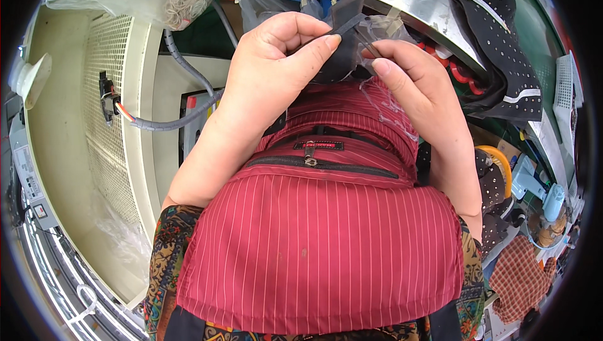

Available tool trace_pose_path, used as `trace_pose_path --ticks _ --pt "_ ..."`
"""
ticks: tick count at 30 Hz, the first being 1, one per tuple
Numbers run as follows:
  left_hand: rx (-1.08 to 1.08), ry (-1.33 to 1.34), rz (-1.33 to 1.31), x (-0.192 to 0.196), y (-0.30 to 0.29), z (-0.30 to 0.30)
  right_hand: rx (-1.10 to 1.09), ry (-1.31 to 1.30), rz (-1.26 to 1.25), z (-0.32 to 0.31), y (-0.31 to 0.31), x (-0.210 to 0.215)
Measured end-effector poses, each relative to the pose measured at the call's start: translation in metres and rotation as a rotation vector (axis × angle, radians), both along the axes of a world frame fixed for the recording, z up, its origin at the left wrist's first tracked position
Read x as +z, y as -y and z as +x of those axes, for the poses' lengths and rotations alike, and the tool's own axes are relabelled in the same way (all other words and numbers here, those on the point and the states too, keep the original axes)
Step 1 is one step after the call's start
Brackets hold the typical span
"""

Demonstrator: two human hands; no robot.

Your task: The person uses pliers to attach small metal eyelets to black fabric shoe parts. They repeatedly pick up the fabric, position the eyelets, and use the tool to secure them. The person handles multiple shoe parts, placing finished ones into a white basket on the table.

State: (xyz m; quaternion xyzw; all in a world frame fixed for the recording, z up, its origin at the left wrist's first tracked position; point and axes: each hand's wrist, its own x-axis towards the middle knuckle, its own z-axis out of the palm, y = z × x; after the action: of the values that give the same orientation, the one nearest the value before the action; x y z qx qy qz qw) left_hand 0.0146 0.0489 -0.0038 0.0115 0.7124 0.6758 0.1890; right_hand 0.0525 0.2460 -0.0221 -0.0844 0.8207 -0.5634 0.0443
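Both of my hands are raised close together above my lap. My left hand pinches a piece of black fabric between thumb and fingers, and a narrow flap of it stands up past the fingertips. Closed around thin dark tweezers, my right hand holds their tips against the fabric's right side. More dark cloth hangs below the fingers. A red pinstriped apron with a zipped pocket covers my lap. The exact spot where the tips meet the fabric is too small to make out.
A curved metal table edge with tape strips and plastic bags runs ahead. White-dotted black cloth drapes over it at right. Left stands a beige perforated housing with a grey cable. A small blue fan is at far right.
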Motion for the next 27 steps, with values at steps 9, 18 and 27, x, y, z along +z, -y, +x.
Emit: trace_pose_path --ticks 9,18,27 --pt "-0.062 -0.033 0.018 0.0 0.0 0.001 -0.065 0.138 -0.215 -0.004 0.002 0.001" --pt "-0.092 -0.092 -0.014 -0.007 -0.001 0.002 -0.262 0.024 -0.578 -0.006 0.003 -0.008" --pt "-0.247 -0.097 -0.128 -0.004 0.002 0.003 -0.17 -0.04 -0.589 -0.006 0.009 0.003"
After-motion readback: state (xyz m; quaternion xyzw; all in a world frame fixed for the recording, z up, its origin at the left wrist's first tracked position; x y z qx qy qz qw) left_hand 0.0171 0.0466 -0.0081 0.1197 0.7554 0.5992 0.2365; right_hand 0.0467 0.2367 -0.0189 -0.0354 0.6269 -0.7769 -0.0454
